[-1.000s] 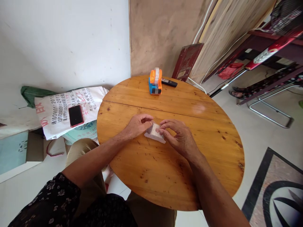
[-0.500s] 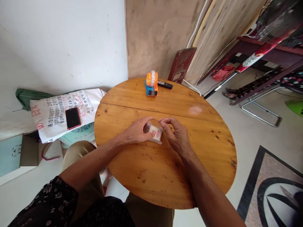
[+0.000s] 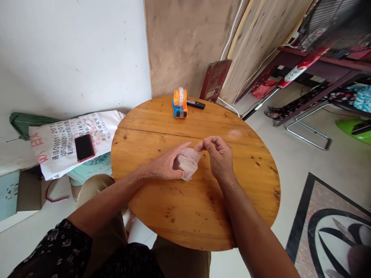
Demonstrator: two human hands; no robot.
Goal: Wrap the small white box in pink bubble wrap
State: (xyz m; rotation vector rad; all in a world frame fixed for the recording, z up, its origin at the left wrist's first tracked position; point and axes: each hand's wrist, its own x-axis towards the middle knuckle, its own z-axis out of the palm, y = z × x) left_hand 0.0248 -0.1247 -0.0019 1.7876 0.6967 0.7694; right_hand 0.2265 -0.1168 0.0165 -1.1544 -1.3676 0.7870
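A small whitish packet in clear plastic wrap [image 3: 188, 163] is held low over the middle of the round wooden table [image 3: 162, 200]. My left hand [image 3: 166, 164] grips its left side, thumb below and fingers above. My right hand [image 3: 218, 154] is closed in a pinch at the packet's upper right, thumb against forefinger. A corner of the wrap reaches toward these fingertips; what lies between them is too small to make out.
An orange and blue tape dispenser [image 3: 180, 103] and a black remote [image 3: 196, 104] lie at the table's far edge. A phone [image 3: 84, 147] rests on a white sack [image 3: 58, 135] at left. Behind stands a red chair [image 3: 216, 79]; a person's legs [image 3: 304, 102] show at right.
The packet has turned in my left hand, its red print now out of sight and its wrap spread wider. My right hand has moved slightly away from it. The whole view has shifted a little.
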